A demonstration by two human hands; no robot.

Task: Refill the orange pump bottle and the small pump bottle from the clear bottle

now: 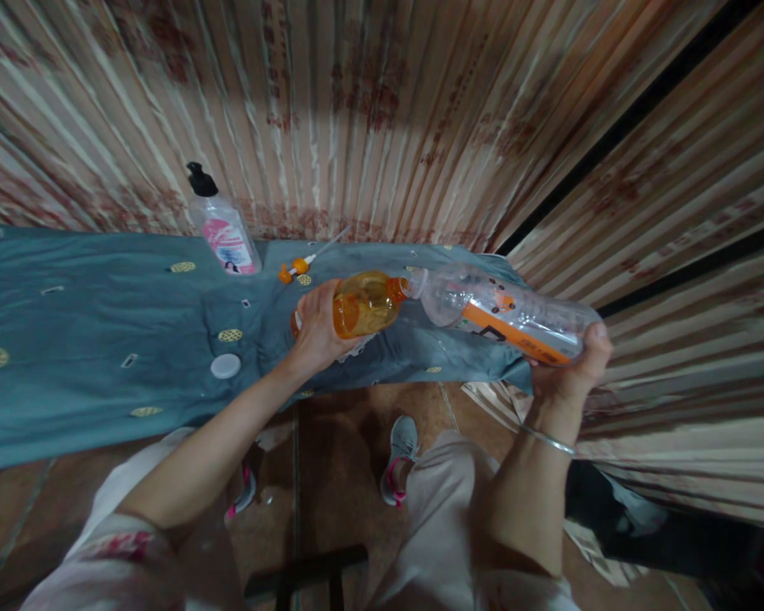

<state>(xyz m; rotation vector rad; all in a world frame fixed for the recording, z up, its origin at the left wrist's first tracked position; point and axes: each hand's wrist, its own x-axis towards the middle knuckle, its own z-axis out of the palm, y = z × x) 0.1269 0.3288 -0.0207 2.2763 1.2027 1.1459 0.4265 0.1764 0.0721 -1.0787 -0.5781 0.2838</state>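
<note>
Curtain behind, and you've got your left hand gripping an amber bottle, right hand a clear bottle, mouth to mouth.

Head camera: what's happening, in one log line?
left hand: grips amber bottle | right hand: holds clear orange-labelled bottle, mouth at amber bottle's neck | pineapple-print cloth: orange pump, white cap, black-pump bottle

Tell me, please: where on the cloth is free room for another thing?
Bare teal cloth spreads left of the clear black-pump plastic bottle and the white round lid, with a smaller patch between them. It is crowded around the orange pump head, the amber bottle in the left hand and the clear orange-labelled bottle in the right hand.
</note>
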